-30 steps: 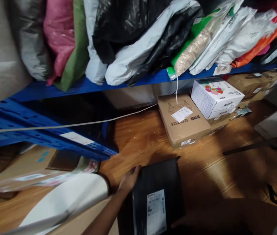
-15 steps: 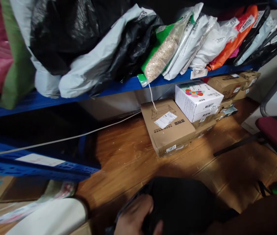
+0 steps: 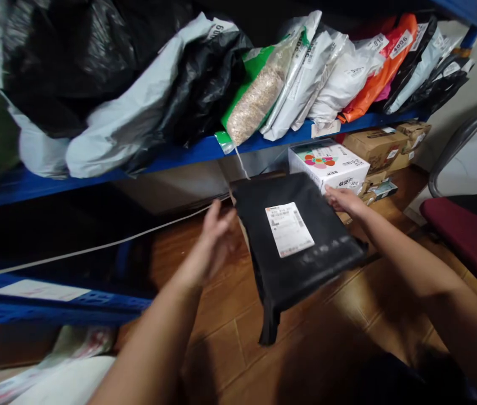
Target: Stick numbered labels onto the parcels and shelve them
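A flat black plastic parcel [image 3: 251, 216] with a white shipping label [image 3: 289, 229] is over the brown cardboard box near the floor, hiding nearly all of it. My right hand [image 3: 346, 201] pinches the parcel's far right edge, close to the white box [image 3: 327, 163] with a printed flower. Just off the parcel's left edge, my left hand [image 3: 220, 230] has its fingers apart and holds nothing; it is slightly blurred. The parcel's near corner hangs down loosely. Whether the parcel rests fully on the box beneath cannot be seen.
Above, a blue shelf [image 3: 196, 154] carries a row of bagged parcels, among them a clear bag of grain-like filling [image 3: 255, 104] and an orange bag [image 3: 384, 73]. A white cord [image 3: 137, 234] runs across the left. Brown boxes [image 3: 376, 149] and a maroon-seated chair [image 3: 470, 242] are right.
The black parcel has moved from low in front of me forward over the cardboard box. My left hand has let go of it; my right hand has come into view holding its edge.
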Tool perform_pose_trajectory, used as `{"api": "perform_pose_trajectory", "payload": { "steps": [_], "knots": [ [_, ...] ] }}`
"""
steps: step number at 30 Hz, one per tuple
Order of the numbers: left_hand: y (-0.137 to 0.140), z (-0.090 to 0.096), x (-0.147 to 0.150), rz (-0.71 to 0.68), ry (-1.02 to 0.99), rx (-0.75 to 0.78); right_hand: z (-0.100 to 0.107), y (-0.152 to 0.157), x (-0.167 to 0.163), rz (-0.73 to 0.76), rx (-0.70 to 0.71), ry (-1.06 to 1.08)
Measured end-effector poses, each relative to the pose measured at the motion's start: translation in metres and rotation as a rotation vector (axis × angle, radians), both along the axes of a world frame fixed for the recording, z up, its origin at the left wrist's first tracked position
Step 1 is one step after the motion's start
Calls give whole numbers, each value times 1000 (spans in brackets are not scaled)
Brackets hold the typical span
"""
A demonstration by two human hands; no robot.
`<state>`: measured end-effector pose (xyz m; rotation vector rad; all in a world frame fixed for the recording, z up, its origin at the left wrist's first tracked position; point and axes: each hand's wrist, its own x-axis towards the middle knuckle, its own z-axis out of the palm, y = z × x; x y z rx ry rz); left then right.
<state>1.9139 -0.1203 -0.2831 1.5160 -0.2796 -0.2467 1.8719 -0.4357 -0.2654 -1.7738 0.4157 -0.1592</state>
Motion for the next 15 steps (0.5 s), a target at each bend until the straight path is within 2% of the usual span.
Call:
{"api": "perform_pose_trajectory", "payload": {
  "steps": [2,4,7,9,11,12,15],
  "knots": [
    [-7,-33,-14,-121,59,101,0,-2,-21,122,-131,-114],
    [-13,-57,-40,-175,-14,190,-13,9,-59,307,-448,-337],
    [-24,-64,-65,-148,-109,194,-44,42,-100,544,-988,-569],
    [-32,-58,-61,-113,-105,134,-65,60,-98,553,-1205,-719],
    [-36,-56,-41,-52,-40,70,-82,70,-76,441,-1291,-869],
    [-36,-59,-26,24,3,52,-87,72,-61,377,-1298,-921],
    [-18,-73,32,399,91,112,-88,75,-20,285,-1277,-940]
  ]
}}
